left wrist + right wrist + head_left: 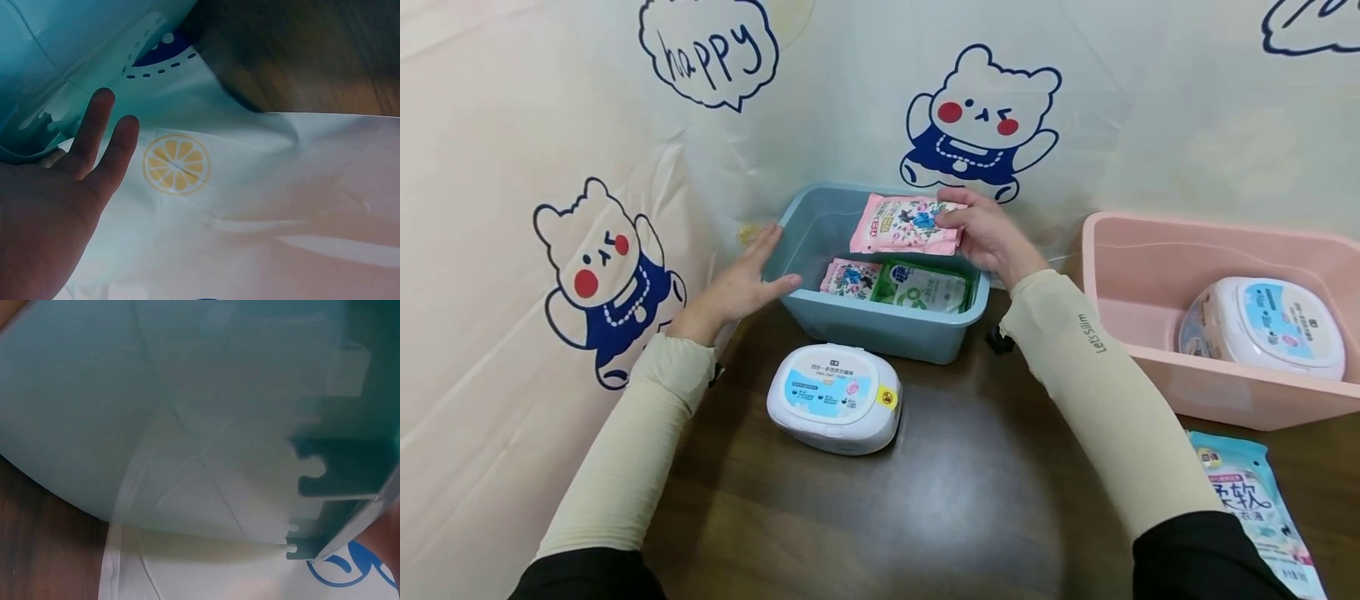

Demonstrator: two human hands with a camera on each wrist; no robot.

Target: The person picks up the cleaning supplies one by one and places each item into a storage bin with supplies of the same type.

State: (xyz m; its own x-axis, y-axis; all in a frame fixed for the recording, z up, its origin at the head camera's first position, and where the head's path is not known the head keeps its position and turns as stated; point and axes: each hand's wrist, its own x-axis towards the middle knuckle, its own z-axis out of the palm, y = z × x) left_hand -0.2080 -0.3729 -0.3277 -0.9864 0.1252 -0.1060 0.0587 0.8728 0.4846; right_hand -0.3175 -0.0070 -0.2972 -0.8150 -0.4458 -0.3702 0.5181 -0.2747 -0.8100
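In the head view my right hand pinches the right end of a pink floral packet, holding it over the blue bin. Inside that bin lie another pink floral packet and a green packet. My left hand rests at the bin's left rim with its fingers extended. The left wrist view shows this hand with two fingers spread beside the bin's wall. Mostly the bin's side fills the right wrist view. A white lidded tub sits in front of the bin.
A pink bin stands at the right with a second white tub in it. In front of it lies a turquoise pouch, partly covered by my right arm. A printed cloth hangs behind and to the left.
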